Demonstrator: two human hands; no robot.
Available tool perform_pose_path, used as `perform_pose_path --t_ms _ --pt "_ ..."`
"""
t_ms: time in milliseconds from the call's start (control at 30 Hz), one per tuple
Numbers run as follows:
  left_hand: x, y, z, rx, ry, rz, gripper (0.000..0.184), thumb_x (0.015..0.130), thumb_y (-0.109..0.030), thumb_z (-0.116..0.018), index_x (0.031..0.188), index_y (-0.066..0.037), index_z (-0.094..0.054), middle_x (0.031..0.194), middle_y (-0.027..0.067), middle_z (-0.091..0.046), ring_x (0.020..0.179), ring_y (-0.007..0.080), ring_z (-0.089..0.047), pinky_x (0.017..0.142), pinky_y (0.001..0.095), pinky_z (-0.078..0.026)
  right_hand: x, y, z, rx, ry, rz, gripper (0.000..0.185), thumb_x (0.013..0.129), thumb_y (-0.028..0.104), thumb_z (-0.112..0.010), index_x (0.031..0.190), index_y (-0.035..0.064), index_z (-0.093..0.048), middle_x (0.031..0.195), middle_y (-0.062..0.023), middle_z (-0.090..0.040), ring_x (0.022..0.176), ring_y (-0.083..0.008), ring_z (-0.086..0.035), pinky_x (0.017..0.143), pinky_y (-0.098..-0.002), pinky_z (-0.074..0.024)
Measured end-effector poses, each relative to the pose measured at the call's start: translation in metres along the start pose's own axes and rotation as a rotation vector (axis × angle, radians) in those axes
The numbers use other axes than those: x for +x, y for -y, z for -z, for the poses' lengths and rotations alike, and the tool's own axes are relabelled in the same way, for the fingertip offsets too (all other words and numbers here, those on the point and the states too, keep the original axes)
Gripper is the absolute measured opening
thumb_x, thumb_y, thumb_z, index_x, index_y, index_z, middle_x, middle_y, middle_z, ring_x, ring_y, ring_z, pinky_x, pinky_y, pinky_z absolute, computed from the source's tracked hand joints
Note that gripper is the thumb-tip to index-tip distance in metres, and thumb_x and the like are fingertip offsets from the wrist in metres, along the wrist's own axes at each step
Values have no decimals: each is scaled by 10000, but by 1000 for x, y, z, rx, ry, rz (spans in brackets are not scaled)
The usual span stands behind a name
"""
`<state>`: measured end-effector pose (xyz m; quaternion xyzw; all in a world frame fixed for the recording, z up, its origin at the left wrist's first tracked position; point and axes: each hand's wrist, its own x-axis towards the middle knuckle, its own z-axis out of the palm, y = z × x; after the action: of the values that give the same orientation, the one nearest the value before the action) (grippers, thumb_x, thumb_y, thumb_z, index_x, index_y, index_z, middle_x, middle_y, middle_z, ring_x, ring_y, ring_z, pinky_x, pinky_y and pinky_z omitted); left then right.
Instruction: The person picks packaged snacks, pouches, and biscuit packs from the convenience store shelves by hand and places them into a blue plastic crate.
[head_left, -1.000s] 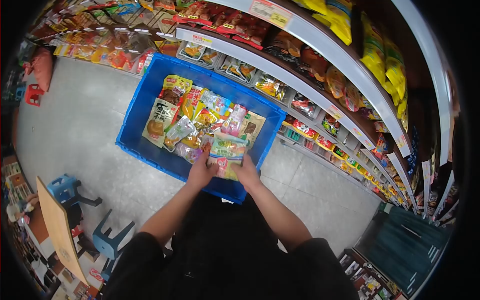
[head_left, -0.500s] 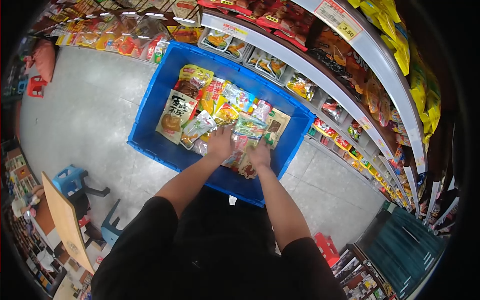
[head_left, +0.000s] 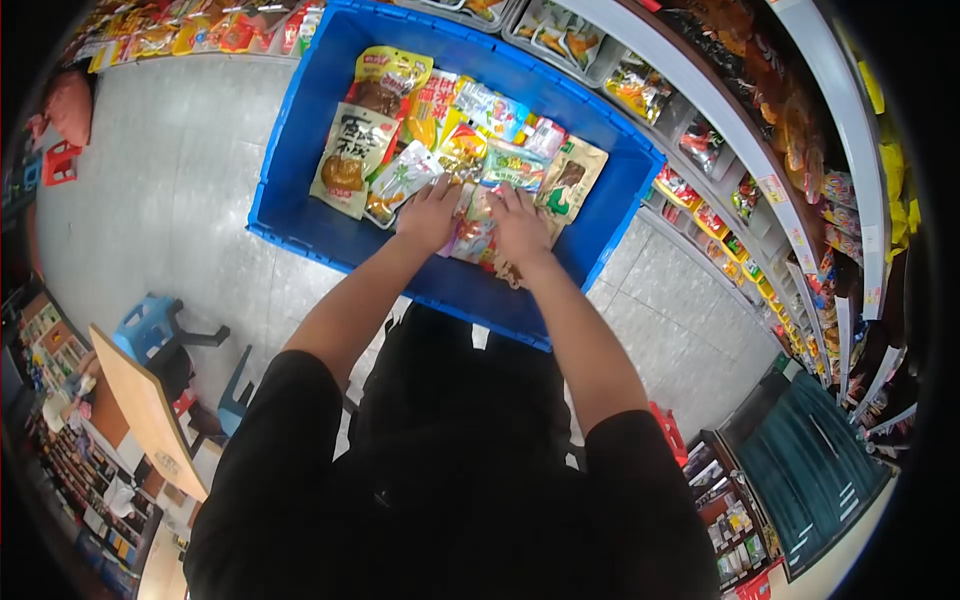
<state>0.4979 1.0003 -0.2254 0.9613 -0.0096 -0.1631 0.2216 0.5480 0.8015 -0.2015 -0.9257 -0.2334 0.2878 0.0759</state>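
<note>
I'm holding my left arm (head_left: 345, 300) and right arm (head_left: 590, 345) out in front and low, both slanting inward toward each other. Dark sleeves (head_left: 280, 405) are ending near the elbows, leaving the forearms bare. My left hand (head_left: 427, 217) is lying palm down, its back facing me, fingers (head_left: 438, 190) stretching forward. My right hand (head_left: 519, 230) is lying palm down just beside it, not touching, its fingers pointing forward and slightly leftward, with gaps showing between them. My 2 wrists (head_left: 409, 243) are sitting nearly straight. I'm not making out either thumb clearly.
</note>
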Motion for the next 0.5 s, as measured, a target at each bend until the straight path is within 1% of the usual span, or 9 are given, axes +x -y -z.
perform_pose_path --t_ms 100,167,233,267,333,367,433,467,500 --pt "-1 -7 7 10 78 25 478 839 -223 -670 1279 -102 -530 1514 185 -377 1263 379 -518 986 486 -493 -2 -7 1 -12 36 17 511 926 117 -514 1424 232 -499 1594 -28 -314 1467 -248 -297 1135 -505 -338" --pt "2 -9 8 7 112 71 471 840 -219 -662 1279 -105 -532 1504 176 -404 1271 391 -510 970 489 -504 -7 -8 5 -23 52 21 502 927 126 -514 1420 216 -502 1588 -35 -323 1459 -243 -308 1133 -499 -342" --pt "4 -7 1 -21 59 76 524 834 -218 -666 1331 -117 -530 1470 205 -458 1263 388 -531 993 455 -498 -19 -7 8 -68 112 33 482 932 120 -511 1409 187 -507 1582 -42 -329 1446 -258 -331 1120 -495 -365" --pt "4 -6 -1 -23 57 72 524 834 -218 -666 1331 -117 -530 1470 205 -458 1263 388 -531 993 455 -498 -25 -6 7 -70 109 31 482 932 120 -511 1409 187 -507 1582 -42 -329 1446 -258 -331 1120 -495 -365" --pt "4 -2 -3 -78 -23 46 454 853 -203 -640 1291 -111 -565 1416 207 -511 1219 387 -560 986 453 -496 -40 -6 -4 -109 142 81 450 957 173 -482 1406 164 -507 1581 -44 -319 1437 -252 -335 1111 -498 -369" --pt "3 -4 -1 -84 -24 40 454 853 -203 -640 1291 -111 -565 1416 207 -511 1219 387 -560 986 453 -496 -49 -4 -10 -114 141 73 450 957 173 -482 1406 164 -507 1581 -44 -319 1437 -252 -335 1111 -498 -369" --pt "6 -11 8 -108 -64 23 399 865 -172 -622 1252 -89 -574 1390 154 -526 1207 365 -551 988 456 -484 -66 3 -18 -136 108 65 439 967 189 -464 1401 134 -505 1571 -52 -331 1436 -261 -335 1101 -496 -381" --pt "7 -14 5 -118 -182 -60 365 879 -157 -605 1238 -90 -590 1284 154 -591 1128 357 -593 935 461 -504 -74 8 -19 -162 130 62 421 963 179 -467 1375 110 -527 1551 -66 -363 1434 -265 -338 1099 -499 -387" --pt "7 -21 9 -121 -185 -69 365 879 -157 -605 1238 -90 -590 1284 154 -591 1128 357 -593 935 461 -504 -81 12 -20 -165 126 54 421 963 179 -467 1375 110 -527 1551 -66 -363 1434 -265 -338 1099 -499 -387"
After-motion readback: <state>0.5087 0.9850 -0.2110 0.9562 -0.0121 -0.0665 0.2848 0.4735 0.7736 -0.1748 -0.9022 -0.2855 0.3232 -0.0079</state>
